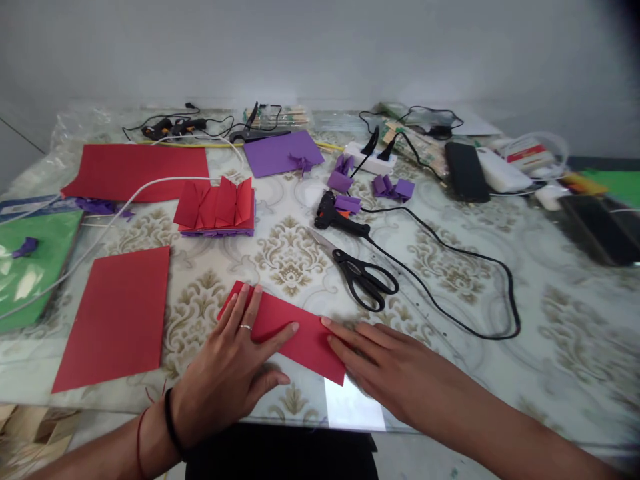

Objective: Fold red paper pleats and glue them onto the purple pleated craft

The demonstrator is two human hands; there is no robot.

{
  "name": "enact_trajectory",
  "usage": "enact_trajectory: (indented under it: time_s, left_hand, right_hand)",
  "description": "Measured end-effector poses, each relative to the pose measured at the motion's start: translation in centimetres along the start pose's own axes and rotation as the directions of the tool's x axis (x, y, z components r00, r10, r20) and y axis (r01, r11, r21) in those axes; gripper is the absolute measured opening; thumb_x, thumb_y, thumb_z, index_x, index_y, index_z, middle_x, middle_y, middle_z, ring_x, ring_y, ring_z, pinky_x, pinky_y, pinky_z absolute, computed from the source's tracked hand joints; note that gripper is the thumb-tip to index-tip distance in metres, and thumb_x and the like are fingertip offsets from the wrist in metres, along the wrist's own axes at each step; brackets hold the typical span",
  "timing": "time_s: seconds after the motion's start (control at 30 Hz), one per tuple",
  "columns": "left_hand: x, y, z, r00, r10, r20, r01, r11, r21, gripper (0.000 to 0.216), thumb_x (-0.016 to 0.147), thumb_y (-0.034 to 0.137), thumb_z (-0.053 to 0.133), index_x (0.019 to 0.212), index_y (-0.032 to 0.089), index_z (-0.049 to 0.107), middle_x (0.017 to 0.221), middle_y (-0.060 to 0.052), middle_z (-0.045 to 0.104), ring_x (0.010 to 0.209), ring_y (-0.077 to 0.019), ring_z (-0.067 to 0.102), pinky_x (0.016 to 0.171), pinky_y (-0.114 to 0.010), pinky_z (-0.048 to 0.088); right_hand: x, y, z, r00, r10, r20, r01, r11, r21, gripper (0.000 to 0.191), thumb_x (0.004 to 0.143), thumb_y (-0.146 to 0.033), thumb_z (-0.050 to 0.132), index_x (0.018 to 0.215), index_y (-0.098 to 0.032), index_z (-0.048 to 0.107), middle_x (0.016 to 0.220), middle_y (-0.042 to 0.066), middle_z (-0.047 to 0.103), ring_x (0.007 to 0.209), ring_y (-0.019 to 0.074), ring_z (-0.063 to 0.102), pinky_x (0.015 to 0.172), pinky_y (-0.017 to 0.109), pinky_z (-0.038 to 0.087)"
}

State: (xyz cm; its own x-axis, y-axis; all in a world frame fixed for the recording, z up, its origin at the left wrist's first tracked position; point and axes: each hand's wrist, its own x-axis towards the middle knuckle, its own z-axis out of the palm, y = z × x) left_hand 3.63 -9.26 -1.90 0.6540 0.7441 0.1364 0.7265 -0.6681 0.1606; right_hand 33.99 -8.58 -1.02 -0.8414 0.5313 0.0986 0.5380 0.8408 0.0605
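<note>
My left hand [235,370] lies flat with fingers spread on the left part of a folded red paper strip [305,337] near the table's front edge. My right hand [380,363] rests flat beside it, fingertips pressing the strip's right end. Neither hand grips anything. Black-handled scissors [363,273] lie just beyond the strip. A black glue gun [337,217] with its cord sits farther back.
A red sheet [117,317] lies at front left and a larger red sheet [135,170] at back left. Folded red pieces on purple paper [217,207] sit mid-table. A purple sheet [283,152], purple scraps [393,188], a green sheet [30,263], a power strip [370,159] and phones [466,172] crowd the back.
</note>
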Motion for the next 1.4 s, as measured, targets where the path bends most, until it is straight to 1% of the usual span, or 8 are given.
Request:
enact_trajectory:
  time_s: [0.13, 0.3, 0.53, 0.67, 0.9, 1.13, 1.27, 1.4]
  left_hand:
    - [0.0, 0.0, 0.0, 1.000, -0.007, 0.019, 0.006, 1.000, 0.029, 0.069, 0.100, 0.055, 0.062, 0.163, 0.036, 0.041, 0.178, -0.017, -0.009, 0.156, -0.0565, 0.022, 0.115, -0.071, 0.043]
    - [-0.1, 0.0, 0.0, 1.000, -0.003, 0.008, 0.003, 1.000, 0.024, 0.071, 0.098, 0.056, 0.064, 0.163, 0.036, 0.041, 0.178, -0.017, -0.008, 0.156, -0.0573, 0.021, 0.114, -0.072, 0.042]
    - [-0.2, -0.1, 0.1, 1.000, -0.005, -0.008, 0.005, 1.000, 0.011, 0.075, 0.096, 0.058, 0.067, 0.163, 0.037, 0.040, 0.178, -0.016, -0.007, 0.156, -0.0575, 0.020, 0.114, -0.072, 0.043]
    - [-0.1, 0.0, 0.1, 1.000, -0.008, -0.009, 0.008, 1.000, 0.003, 0.074, 0.095, 0.059, 0.068, 0.162, 0.037, 0.043, 0.178, -0.016, -0.008, 0.156, -0.0582, 0.021, 0.114, -0.073, 0.042]
    - [-0.2, 0.1, 0.2, 1.000, -0.017, -0.015, 0.017, 1.000, -0.007, 0.077, 0.095, 0.059, 0.068, 0.163, 0.037, 0.041, 0.178, -0.017, -0.005, 0.157, -0.0564, 0.019, 0.114, -0.072, 0.043]
    - [-0.1, 0.3, 0.3, 0.999, -0.034, -0.006, 0.034, 0.999, -0.019, 0.080, 0.092, 0.060, 0.072, 0.162, 0.038, 0.041, 0.177, -0.018, -0.005, 0.158, -0.0548, 0.017, 0.117, -0.071, 0.040]
    - [0.0, 0.4, 0.2, 0.999, -0.034, -0.023, 0.033, 0.999, -0.029, 0.079, 0.090, 0.061, 0.074, 0.160, 0.037, 0.045, 0.177, -0.018, -0.001, 0.158, -0.0550, 0.019, 0.119, -0.077, 0.031]
    - [-0.1, 0.4, 0.2, 0.999, -0.046, -0.023, 0.045, 0.998, -0.043, 0.081, 0.090, 0.062, 0.074, 0.161, 0.037, 0.044, 0.177, -0.017, 0.003, 0.158, -0.0555, 0.018, 0.120, -0.076, 0.030]
  right_hand:
    - [-2.6, 0.4, -0.5, 0.999, 0.023, 0.029, -0.023, 1.000, -0.003, 0.050, 0.091, -0.002, 0.045, 0.135, -0.013, 0.064, 0.142, 0.011, 0.071, 0.109, 0.0259, 0.071, 0.091, 0.042, 0.059]
    - [-3.6, 0.7, -1.2, 0.998, 0.056, -0.020, -0.055, 0.998, 0.042, 0.041, 0.105, -0.009, 0.037, 0.132, -0.012, 0.067, 0.133, 0.009, 0.076, 0.102, 0.0238, 0.074, 0.088, 0.041, 0.059]
    - [-1.8, 1.4, -1.2, 0.986, 0.126, -0.113, -0.121, 0.991, 0.051, 0.039, 0.107, -0.012, 0.037, 0.130, -0.010, 0.069, 0.107, 0.010, 0.081, 0.092, 0.0229, 0.075, 0.083, 0.038, 0.060]
    - [-1.7, 1.6, -0.6, 0.992, 0.112, -0.055, -0.111, 0.994, 0.021, 0.039, 0.105, -0.012, 0.038, 0.129, -0.012, 0.069, 0.106, 0.010, 0.080, 0.089, 0.0240, 0.075, 0.075, 0.037, 0.060]
    - [-0.9, 1.9, -0.2, 0.996, 0.085, 0.015, -0.085, 0.996, 0.038, 0.039, 0.100, -0.009, 0.045, 0.134, -0.011, 0.063, 0.096, 0.008, 0.074, 0.083, 0.0257, 0.072, 0.077, 0.042, 0.058]
    - [1.9, 1.8, -0.2, 0.998, 0.063, 0.031, -0.065, 0.996, 0.056, 0.041, 0.097, -0.011, 0.055, 0.137, -0.013, 0.062, 0.094, 0.005, 0.073, 0.081, 0.0238, 0.069, 0.074, 0.039, 0.053]
    - [3.5, 1.8, 0.0, 0.999, 0.044, 0.016, -0.045, 0.996, 0.073, 0.041, 0.095, -0.011, 0.059, 0.135, -0.012, 0.063, 0.098, 0.006, 0.075, 0.086, 0.0240, 0.069, 0.077, 0.039, 0.052]
    - [4.9, 1.8, 0.3, 0.999, 0.031, 0.013, -0.032, 0.997, 0.074, 0.043, 0.094, -0.013, 0.062, 0.137, -0.013, 0.063, 0.102, 0.007, 0.076, 0.092, 0.0262, 0.070, 0.080, 0.040, 0.052]
